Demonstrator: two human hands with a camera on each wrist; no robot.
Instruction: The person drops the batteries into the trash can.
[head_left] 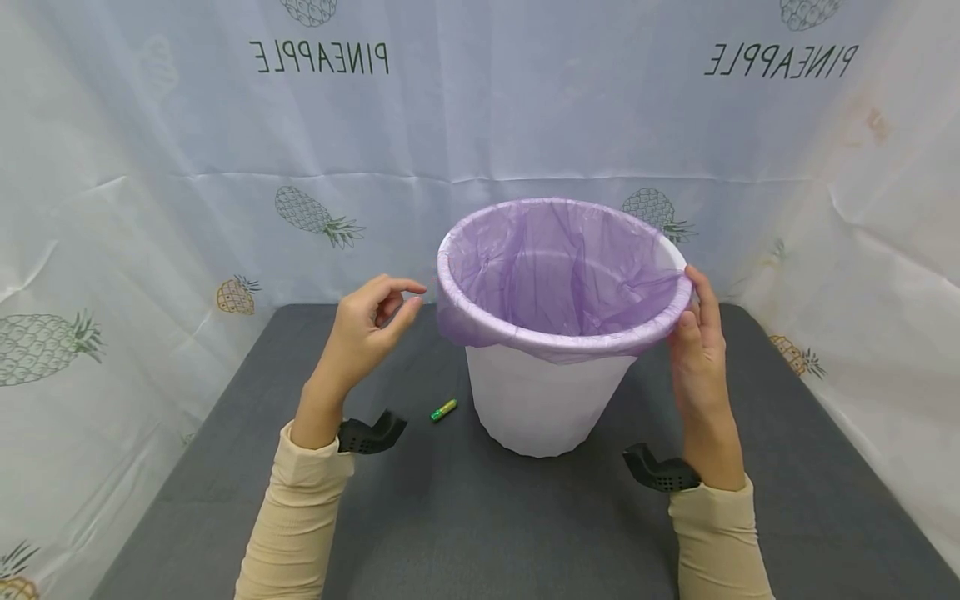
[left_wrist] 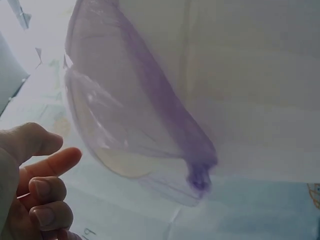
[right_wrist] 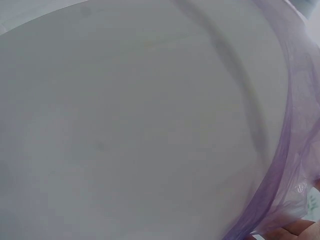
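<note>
A white trash bin [head_left: 543, 400] stands upright on the dark table, lined with a thin purple garbage bag [head_left: 555, 275]. The bag's edge is folded over the rim and hangs outside it. At the rim's right side, my right hand [head_left: 700, 346] pinches the bag between thumb and fingers. Part of those fingers [right_wrist: 295, 231] shows beside the purple film in the right wrist view. My left hand [head_left: 375, 321] is held just left of the rim, apart from it, fingers loosely bent around nothing. A bunched purple knot [left_wrist: 200, 177] of the bag shows in the left wrist view.
A small green and gold battery [head_left: 444, 410] lies on the dark tabletop [head_left: 480, 533], left of the bin's base. White curtains [head_left: 525, 100] printed with pineapples hang behind and along both sides. Each wrist wears a black mount [head_left: 371, 435].
</note>
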